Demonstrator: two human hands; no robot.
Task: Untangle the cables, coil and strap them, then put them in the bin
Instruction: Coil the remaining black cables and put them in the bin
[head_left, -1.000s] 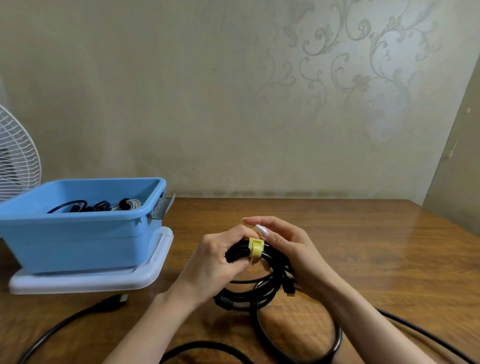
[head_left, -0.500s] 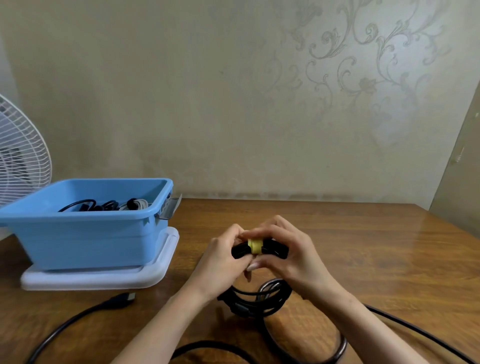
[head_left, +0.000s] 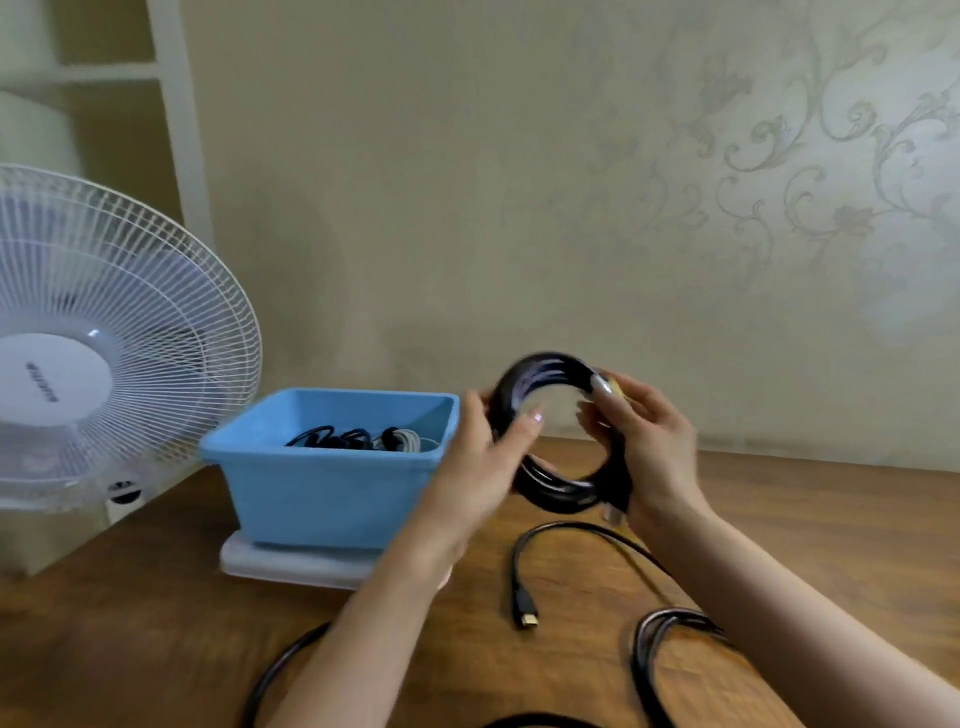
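Left hand (head_left: 483, 457) and right hand (head_left: 654, 447), both raised, grip opposite sides of the coiled cable (head_left: 563, 491).

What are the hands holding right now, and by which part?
Both hold the coiled black cable: left hand grips the loop's left side, right hand its right side, by the yellow strap.

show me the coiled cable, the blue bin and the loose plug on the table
coiled cable (head_left: 561, 493), head view, lower arc of the black coil
blue bin (head_left: 322, 499), head view, bare front wall
loose plug (head_left: 524, 603), head view, black body behind the gold tip
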